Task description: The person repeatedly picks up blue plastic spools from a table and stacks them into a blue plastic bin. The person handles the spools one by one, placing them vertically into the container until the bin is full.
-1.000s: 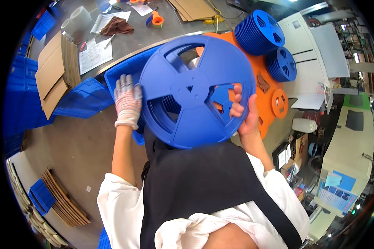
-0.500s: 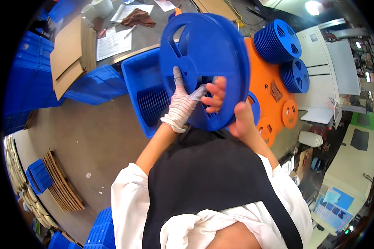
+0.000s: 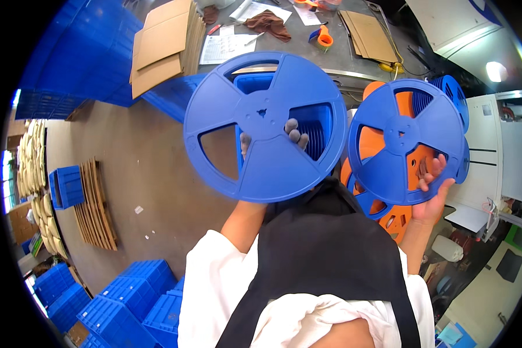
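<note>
I hold two blue plastic reel discs, each with three windows around a hub. The larger-looking disc [image 3: 264, 168] faces me in front of my chest. My left hand [image 3: 296, 134], in a grey-tipped glove, is mostly hidden behind it, with fingertips curling through its windows. To the right, my bare right hand [image 3: 430, 200] grips the second disc [image 3: 383, 165] by its lower right rim, thumb outside and fingers through a window. The two discs stand nearly upright and apart. A blue bin with a row of stacked discs [image 3: 314, 136] shows through the left disc's window.
At the right, an orange surface carries orange discs [image 3: 395, 220] and stacks of blue discs [image 3: 449, 87]. The grey table [image 3: 359, 64] beyond holds papers, a brown cloth [image 3: 268, 25], an orange tape dispenser [image 3: 323, 37] and cardboard sheets [image 3: 368, 36]. Blue crates [image 3: 122, 301] stand at the lower left.
The two discs were together and tilted between my hands; now they are apart, facing me. My right hand has moved right with one disc. The view has also shifted.
</note>
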Demonstrator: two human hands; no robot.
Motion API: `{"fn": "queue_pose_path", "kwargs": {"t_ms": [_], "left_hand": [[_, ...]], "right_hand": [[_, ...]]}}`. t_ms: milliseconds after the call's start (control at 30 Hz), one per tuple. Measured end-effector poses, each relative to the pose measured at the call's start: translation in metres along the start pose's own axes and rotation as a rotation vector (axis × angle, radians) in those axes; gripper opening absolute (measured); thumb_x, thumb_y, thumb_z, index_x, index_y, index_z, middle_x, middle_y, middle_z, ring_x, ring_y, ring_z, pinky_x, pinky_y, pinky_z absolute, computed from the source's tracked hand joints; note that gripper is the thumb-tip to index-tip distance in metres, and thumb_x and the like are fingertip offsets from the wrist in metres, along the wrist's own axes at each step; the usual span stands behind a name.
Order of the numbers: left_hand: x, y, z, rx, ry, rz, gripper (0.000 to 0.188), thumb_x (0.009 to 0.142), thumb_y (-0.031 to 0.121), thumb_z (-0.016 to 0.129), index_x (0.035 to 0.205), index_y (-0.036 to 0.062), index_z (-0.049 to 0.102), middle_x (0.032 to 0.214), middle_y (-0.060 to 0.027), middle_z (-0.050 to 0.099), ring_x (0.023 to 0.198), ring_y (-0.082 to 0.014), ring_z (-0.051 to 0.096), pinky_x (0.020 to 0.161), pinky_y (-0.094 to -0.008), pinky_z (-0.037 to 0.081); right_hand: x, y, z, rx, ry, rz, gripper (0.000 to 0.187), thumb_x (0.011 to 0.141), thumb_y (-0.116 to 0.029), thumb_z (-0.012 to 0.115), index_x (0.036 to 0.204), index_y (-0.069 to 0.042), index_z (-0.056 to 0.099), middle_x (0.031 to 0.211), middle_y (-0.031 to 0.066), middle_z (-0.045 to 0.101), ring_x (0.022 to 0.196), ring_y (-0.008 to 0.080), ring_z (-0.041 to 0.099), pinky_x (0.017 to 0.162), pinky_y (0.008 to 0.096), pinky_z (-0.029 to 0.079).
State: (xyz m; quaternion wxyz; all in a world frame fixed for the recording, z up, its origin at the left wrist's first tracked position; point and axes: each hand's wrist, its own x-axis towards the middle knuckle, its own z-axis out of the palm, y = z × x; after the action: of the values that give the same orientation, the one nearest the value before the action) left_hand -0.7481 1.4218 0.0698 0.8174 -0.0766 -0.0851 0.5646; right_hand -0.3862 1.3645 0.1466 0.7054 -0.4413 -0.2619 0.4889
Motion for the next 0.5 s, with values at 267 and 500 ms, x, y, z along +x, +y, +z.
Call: {"fn": "queue_pose_path", "kwargs": {"t_ms": [267, 500], "left_hand": [[0.010, 0.001, 0.008, -0.089, -0.018, -0.002, 0.076, 0.086, 0.047, 0.053, 0.134, -0.0103, 0.038, 0.130, -0.0228, 0.051, 0.119, -0.0333, 0.053, 0.118, -0.0426, 0.025], [0.003, 0.025, 0.006, 0.094, -0.175, -0.120, 0.076, 0.082, 0.034, 0.064, 0.137, -0.0100, 0.034, 0.128, -0.0254, 0.051, 0.127, -0.0346, 0.045, 0.117, -0.0475, 0.026]], "right_hand": [[0.003, -0.010, -0.044, 0.592, -0.080, 0.091, 0.062, 0.094, -0.035, 0.059, 0.146, -0.011, 0.036, 0.128, 0.0062, 0.061, 0.083, 0.0085, 0.059, 0.062, 0.0182, 0.049], [0.005, -0.007, -0.046, 0.618, -0.149, 0.083, 0.063, 0.092, -0.039, 0.060, 0.144, -0.010, 0.039, 0.114, 0.0054, 0.066, 0.069, 0.0068, 0.055, 0.057, 0.0181, 0.047]]}}
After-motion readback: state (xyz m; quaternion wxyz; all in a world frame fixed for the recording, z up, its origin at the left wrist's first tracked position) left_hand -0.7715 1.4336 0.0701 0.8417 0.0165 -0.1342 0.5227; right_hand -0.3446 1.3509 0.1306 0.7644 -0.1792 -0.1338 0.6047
